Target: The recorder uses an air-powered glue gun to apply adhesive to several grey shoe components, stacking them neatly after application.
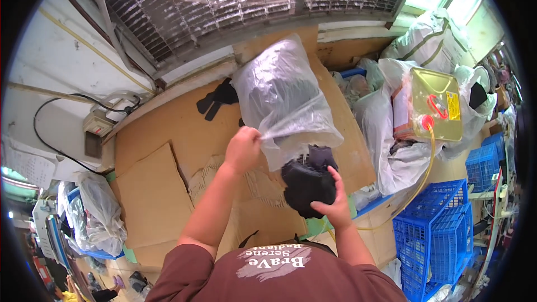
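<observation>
Cardboard sheets (162, 190) cover the worktable under me, brown and torn at the edges, and they are the biggest surface in view, running from the barred window (224, 5) down to my chest. To my right, white plastic sacks (391, 134) pile up, with a yellow metal can (439, 100) lying on top of them; a thin yellow hose (422, 173) leads from its red cap down toward the blue plastic crates (436, 240) at the lower right. At my left, a smaller bundle in clear plastic (100, 212) sits below the table edge.

Above the middle of the table I hold up a clear plastic bag (285, 95), its closed end pointing away from me and its open mouth toward me. Dark cloth shows through its film. My left hand (243, 148) is closed, pinching the bag's rim at the left side of the mouth. My right hand (333, 201) is curled around a stack of black fabric pieces (307, 184), thumb up along its side, fingers underneath. The stack sits right at the bag's mouth, its upper part touching or just inside the opening; I cannot tell how far in it reaches. 1 more black fabric piece (218, 98) lies flat on the cardboard behind the bag, near the window sill.
</observation>
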Available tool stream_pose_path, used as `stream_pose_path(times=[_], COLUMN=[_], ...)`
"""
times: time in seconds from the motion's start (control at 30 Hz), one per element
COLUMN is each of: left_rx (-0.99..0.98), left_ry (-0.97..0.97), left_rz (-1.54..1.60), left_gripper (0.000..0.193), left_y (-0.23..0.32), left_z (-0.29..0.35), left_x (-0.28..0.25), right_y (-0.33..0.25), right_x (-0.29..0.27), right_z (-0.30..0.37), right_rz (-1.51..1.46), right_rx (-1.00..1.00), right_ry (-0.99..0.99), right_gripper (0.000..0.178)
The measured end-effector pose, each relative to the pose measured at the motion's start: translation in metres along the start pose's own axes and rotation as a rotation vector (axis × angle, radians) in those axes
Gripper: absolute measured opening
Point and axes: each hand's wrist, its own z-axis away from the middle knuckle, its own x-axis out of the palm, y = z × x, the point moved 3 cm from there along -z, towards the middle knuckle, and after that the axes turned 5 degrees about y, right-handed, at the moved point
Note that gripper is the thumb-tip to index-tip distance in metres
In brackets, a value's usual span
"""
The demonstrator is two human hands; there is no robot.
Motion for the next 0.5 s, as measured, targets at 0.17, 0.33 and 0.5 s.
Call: stream_pose_path(times=[0.17, 0.33, 0.5], left_rx=[-0.766, -1.086, -1.01], left_ry=[-0.061, -0.494, -0.563], left_rz=[0.552, 1.644, 1.699], left_gripper=[0.028, 0.093, 0.096], left_y=[-0.036, -0.057, -0.081], left_z=[0.071, 0.168, 0.22], left_x=[-0.013, -0.01, -0.004], right_y=[-0.028, 0.02, 0.097], right_x=[0.053, 0.093, 0.089], right_z=[0.021, 0.018, 0.026], right_rz=[0.78, 1.139, 1.063], right_rx=[-0.513, -1.128, -1.328], right_ry=[-0.129, -0.522, -0.908], right_gripper=[0.066, 0.035, 0.025])
